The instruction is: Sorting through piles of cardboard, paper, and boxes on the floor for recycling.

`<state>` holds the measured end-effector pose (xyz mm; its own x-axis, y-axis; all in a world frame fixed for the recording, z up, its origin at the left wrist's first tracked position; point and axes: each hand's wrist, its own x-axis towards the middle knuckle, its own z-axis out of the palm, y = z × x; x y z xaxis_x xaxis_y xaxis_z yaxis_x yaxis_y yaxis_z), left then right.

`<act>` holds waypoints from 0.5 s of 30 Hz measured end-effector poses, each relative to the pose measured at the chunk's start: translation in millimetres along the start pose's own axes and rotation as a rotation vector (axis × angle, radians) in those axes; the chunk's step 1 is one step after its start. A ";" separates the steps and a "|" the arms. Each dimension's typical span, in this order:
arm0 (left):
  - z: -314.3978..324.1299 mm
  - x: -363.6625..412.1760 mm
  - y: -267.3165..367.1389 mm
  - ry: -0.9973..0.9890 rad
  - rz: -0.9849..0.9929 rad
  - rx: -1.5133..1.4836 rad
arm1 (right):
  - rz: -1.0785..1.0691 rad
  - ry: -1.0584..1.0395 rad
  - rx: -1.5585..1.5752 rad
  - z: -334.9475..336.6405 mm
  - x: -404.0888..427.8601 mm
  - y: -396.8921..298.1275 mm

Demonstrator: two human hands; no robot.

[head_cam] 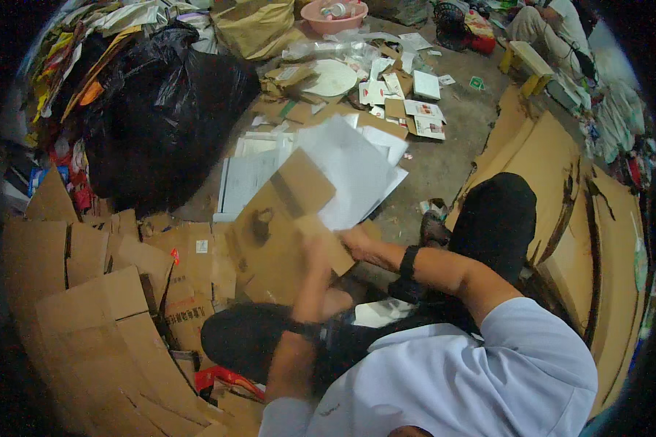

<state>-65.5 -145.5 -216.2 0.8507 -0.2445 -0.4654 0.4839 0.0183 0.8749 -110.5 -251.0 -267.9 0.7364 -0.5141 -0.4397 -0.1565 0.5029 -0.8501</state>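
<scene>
My left hand [316, 248] is motion-blurred over a small brown cardboard flap [336, 254], so its finger closure is unclear. My right hand [359, 244] grips the flap's right edge, fingers bent. Behind the flap and to its left lies a larger cardboard sheet [268, 235], tilted, with a dark tape strip and a dark stain. Whether flap and sheet are one piece is not clear. Just beyond the hands, white sheets [344, 164] are stacked loosely, partly under the cardboard's upper corner.
Flattened cardboard boxes [87, 328] pile up on the left, more cardboard [552, 180] leans at the right. A black plastic bag [164, 114] bulges at upper left. Small printed cartons [423, 117] and a pink basin [333, 22] are farther out. Another person [552, 30] sits at upper right.
</scene>
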 end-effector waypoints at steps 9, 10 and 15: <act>1.8 15.7 -5.6 -0.027 0.023 0.285 | 0.293 -0.582 -1.271 -24.7 -7.5 -82.0; 7.2 12.9 -1.0 0.003 -0.025 0.340 | 0.116 -0.504 -1.367 -31.5 -2.2 -97.6; 11.8 15.4 -5.9 0.021 0.052 0.530 | -0.539 0.345 -1.127 -67.4 32.2 -177.7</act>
<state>-57.7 -160.9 -226.9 0.8773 -0.2368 -0.4175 0.2755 -0.4639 0.8420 -103.4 -403.8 -150.6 0.6992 -0.7040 0.1244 -0.4838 -0.5940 -0.6427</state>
